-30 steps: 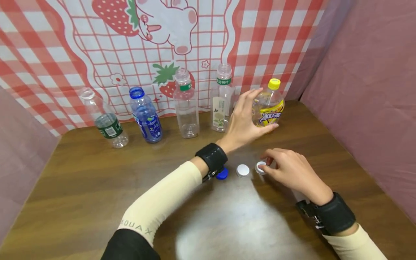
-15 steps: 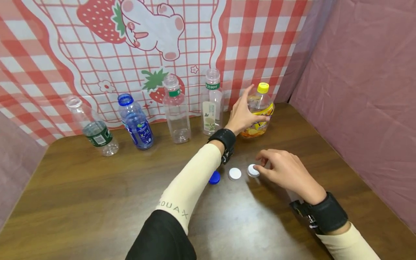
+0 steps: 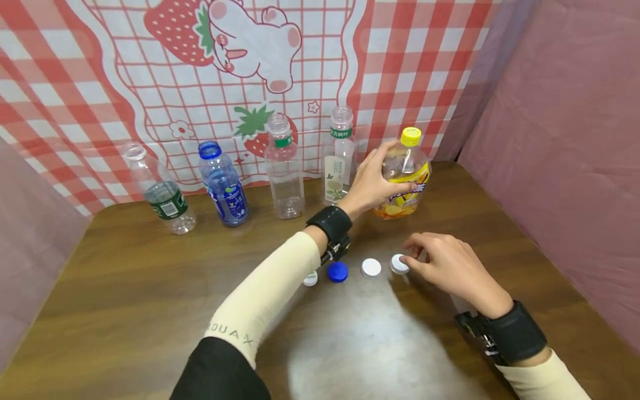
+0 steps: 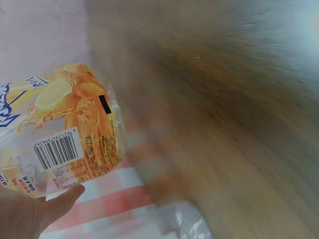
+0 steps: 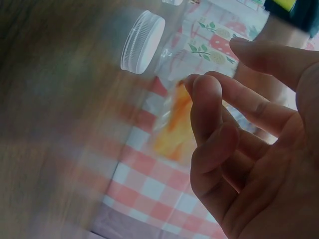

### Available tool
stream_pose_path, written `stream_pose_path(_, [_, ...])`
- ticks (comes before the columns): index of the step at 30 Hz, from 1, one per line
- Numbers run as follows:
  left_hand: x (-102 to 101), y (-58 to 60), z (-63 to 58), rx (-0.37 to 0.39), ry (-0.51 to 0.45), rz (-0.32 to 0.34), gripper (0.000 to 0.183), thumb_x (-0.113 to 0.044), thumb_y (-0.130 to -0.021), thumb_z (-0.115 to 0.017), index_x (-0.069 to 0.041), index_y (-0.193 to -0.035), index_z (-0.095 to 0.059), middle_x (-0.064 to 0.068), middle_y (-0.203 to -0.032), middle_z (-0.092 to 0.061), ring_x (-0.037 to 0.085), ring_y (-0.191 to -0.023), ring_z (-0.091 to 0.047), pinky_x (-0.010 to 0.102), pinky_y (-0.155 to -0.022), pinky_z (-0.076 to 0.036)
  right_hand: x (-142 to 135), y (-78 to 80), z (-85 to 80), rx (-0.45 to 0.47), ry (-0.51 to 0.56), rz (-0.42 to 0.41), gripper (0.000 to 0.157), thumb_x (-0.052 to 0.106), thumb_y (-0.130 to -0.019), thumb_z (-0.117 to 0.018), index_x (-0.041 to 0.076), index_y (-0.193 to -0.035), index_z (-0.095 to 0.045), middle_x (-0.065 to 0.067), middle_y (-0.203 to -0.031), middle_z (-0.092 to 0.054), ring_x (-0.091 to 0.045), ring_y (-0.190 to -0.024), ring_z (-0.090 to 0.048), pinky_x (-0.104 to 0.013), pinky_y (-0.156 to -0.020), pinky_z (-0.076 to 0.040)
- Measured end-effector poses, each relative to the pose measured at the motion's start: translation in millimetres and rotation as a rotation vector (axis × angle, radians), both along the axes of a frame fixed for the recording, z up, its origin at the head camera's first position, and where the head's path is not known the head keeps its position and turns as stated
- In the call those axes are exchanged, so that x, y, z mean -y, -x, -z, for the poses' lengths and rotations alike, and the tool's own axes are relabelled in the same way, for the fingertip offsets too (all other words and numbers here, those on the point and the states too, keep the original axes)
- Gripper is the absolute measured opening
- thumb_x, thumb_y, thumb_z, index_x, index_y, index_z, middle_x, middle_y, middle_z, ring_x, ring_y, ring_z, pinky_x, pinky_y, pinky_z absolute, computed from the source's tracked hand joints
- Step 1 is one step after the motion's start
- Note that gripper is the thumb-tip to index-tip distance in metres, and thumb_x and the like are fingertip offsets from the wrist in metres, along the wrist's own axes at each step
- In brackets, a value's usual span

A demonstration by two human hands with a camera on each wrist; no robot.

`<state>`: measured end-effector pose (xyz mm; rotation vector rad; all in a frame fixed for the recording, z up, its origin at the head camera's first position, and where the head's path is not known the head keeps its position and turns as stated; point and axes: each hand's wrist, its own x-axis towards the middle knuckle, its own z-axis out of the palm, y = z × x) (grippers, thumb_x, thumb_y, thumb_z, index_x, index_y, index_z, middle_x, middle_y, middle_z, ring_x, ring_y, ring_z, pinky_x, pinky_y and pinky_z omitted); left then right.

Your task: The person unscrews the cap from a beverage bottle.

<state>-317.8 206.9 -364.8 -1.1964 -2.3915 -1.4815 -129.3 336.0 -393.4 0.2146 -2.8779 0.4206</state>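
My left hand (image 3: 372, 180) grips a clear plastic drink bottle (image 3: 407, 191) with a yellow cap (image 3: 411, 136), thumb across its front and fingers behind. The left wrist view shows the bottle's orange label (image 4: 60, 129) with a barcode and the hand (image 4: 30, 214) at its side. My right hand (image 3: 450, 266), fingers loosely bent, hovers beside a white bottle cap (image 3: 398, 264). In the right wrist view that hand (image 5: 254, 149) holds nothing; a ridged white cap (image 5: 143, 42) stands apart from its fingertips. Left of it on the table lie another white cap (image 3: 371, 268) and a blue cap (image 3: 338, 271).
A white-and-green cap (image 3: 310, 279) is partly hidden by my left sleeve. Along the back stand uncapped bottles: a green-labelled one (image 3: 167, 203), a blue one (image 3: 225, 191), and two clear square ones (image 3: 285, 180) (image 3: 340, 166). A checked cloth (image 3: 410, 66) hangs behind the wooden table (image 3: 125, 311).
My left hand has reached right and closed round the yellow-capped bottle, which has shifted slightly left. My right hand has stayed nearly still beside the white cap.
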Motion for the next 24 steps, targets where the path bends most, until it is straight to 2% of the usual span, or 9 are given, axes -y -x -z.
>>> stream_pose_path(4, [45.9, -21.1, -11.9, -0.037, -0.032, 0.044, 0.092, -0.034, -0.074, -0.093, -0.023, -0.151, -0.044, 0.002, -0.142, -0.058, 0.012, -0.126, -0.055, 0.030, -0.102, -0.049, 0.7, 0.0, 1.4, 0.016, 0.004, 0.005, 0.015, 0.030, -0.090, -0.078, 0.020, -0.101, -0.076, 0.013, -0.081, -0.070, -0.004, -0.068, -0.059, -0.028, -0.056, -0.043])
stream_pose_path(8, [106.6, -40.4, -17.2, -0.085, -0.089, 0.060, 0.093, -0.026, -0.070, -0.096, -0.019, -0.149, -0.047, 0.004, -0.140, -0.062, 0.017, -0.125, -0.061, 0.034, -0.102, -0.053, 4.1, 1.4, 2.6, 0.025, 0.000, -0.012, 0.016, 0.033, -0.091, -0.077, 0.021, -0.101, -0.076, 0.013, -0.082, -0.070, -0.003, -0.067, -0.058, -0.028, -0.055, -0.042])
stream_pose_path(11, [153.6, -52.1, -16.6, -0.121, -0.113, 0.027, 0.095, -0.021, -0.067, -0.097, -0.018, -0.148, -0.047, 0.007, -0.135, -0.064, 0.020, -0.120, -0.065, 0.037, -0.097, -0.057, 7.8, 3.1, 2.1, 0.017, -0.007, -0.027, 0.016, 0.033, -0.091, -0.078, 0.021, -0.101, -0.076, 0.012, -0.082, -0.070, -0.003, -0.067, -0.057, -0.027, -0.054, -0.041])
stream_pose_path(14, [190.9, -59.4, -13.5, -0.160, -0.098, -0.041, 0.096, -0.021, -0.065, -0.097, -0.020, -0.147, -0.048, 0.006, -0.136, -0.063, 0.020, -0.117, -0.064, 0.038, -0.093, -0.057, 12.4, 5.6, 0.5, 0.008, -0.024, -0.033, 0.016, 0.032, -0.090, -0.078, 0.022, -0.101, -0.076, 0.011, -0.082, -0.070, -0.004, -0.066, -0.057, -0.027, -0.053, -0.041])
stream_pose_path(18, [221.0, -62.9, -6.2, -0.185, -0.049, -0.105, 0.095, -0.024, -0.064, -0.096, -0.022, -0.147, -0.050, 0.003, -0.138, -0.061, 0.018, -0.119, -0.060, 0.039, -0.092, -0.054, 21.5, 9.5, -1.6, 0.011, -0.039, -0.052, 0.015, 0.031, -0.090, -0.077, 0.022, -0.102, -0.076, 0.011, -0.083, -0.070, -0.002, -0.065, -0.056, -0.025, -0.053, -0.041])
stream_pose_path(24, [232.0, -62.0, 1.9, -0.213, -0.020, -0.135, 0.096, -0.023, -0.061, -0.096, -0.025, -0.146, -0.052, 0.002, -0.129, -0.062, 0.017, -0.119, -0.058, 0.041, -0.096, -0.053, 36.1, 14.9, -12.7, -0.012, -0.048, -0.097, 0.012, 0.029, -0.090, -0.077, 0.022, -0.100, -0.075, 0.011, -0.083, -0.069, -0.001, -0.062, -0.053, -0.024, -0.052, -0.039])
